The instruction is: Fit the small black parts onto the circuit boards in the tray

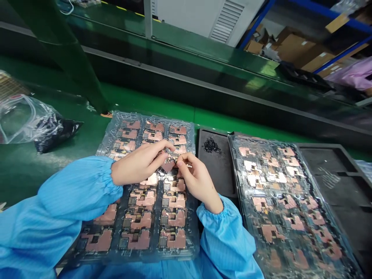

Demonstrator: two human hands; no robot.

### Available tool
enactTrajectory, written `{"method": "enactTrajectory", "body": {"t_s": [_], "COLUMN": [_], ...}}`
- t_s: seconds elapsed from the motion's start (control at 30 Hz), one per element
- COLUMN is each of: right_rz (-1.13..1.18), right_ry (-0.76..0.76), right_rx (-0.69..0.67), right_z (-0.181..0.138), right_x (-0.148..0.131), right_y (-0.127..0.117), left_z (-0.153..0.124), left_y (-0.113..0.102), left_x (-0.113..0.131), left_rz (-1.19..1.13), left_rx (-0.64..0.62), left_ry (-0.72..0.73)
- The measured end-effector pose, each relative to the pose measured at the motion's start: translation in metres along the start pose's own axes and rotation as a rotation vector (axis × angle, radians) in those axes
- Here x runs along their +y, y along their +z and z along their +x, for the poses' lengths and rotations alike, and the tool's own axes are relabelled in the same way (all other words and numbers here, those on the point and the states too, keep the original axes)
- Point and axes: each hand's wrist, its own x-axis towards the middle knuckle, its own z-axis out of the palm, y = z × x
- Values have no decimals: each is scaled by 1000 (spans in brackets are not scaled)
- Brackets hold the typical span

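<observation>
A small copper-faced circuit board (168, 166) is tilted between my two hands, just above a clear plastic tray (192, 217). My left hand (142, 162) reaches in from the left, its thumb and fingers closed at the board's upper left edge. From the right, my right hand (200, 180) has its thumb and index finger pinched at the board's right edge. Whether a tiny part is also between the fingertips is too small to tell. Rows of similar circuit boards (173, 237) lie in the tray's pockets below and beyond my hands.
To the right, a black tray (216, 170) holds a pile of small black parts (212, 145). Beside it stands a second clear tray (247, 217) with more boards, over dark foam (345, 209). A plastic bag of black parts (55, 130) lies left, near a green post (66, 58).
</observation>
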Motion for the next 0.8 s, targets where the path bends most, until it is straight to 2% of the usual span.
{"method": "enactTrajectory", "body": {"t_s": [0.3, 0.63, 0.7, 0.8], "right_rz": [11, -346, -330, -164], "right_ry": [-13, -211, -191, -86], "right_rx": [41, 232, 232, 149], "right_z": [1, 2, 2, 2], "right_x": [2, -1, 0, 2], "right_y": [8, 20, 19, 14], "left_z": [0, 0, 0, -1], "left_y": [2, 2, 2, 1], "left_x": [-5, -4, -5, -7], "left_rz": [-56, -95, -99, -102], "left_rx": [-12, -16, -24, -64], "left_ry": [-16, 13, 13, -1]}}
